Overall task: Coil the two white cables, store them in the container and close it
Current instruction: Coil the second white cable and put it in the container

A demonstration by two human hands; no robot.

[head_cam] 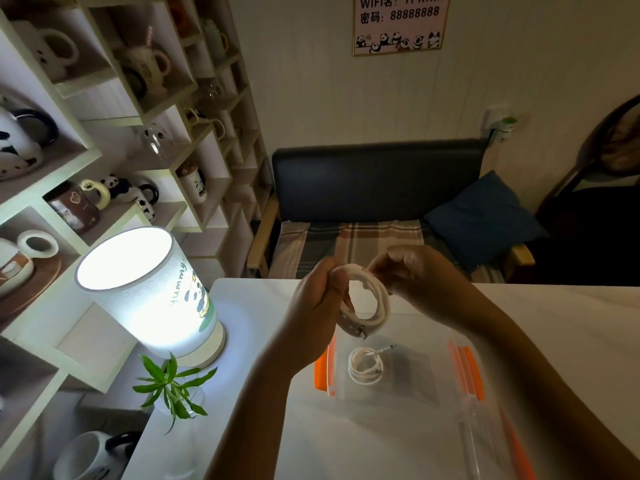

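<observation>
A thick white cable (375, 299) hangs as a coil above the table, its metal plug end dangling at the bottom. My left hand (317, 299) grips the coil's left side. My right hand (412, 271) pinches its top right. Below them a clear container (426, 386) with orange clips stands open on the white table. Inside it lies a thinner white cable (363, 367), coiled, with a jack plug sticking out. The clear lid (485, 424) with an orange edge lies to the container's right, partly under my right forearm.
A lit cylindrical lamp (149, 292) and a small green plant (173, 386) in a glass stand at the table's left edge. Shelves of mugs fill the left wall. A dark sofa (374, 188) with a blue cushion sits beyond the table's far edge.
</observation>
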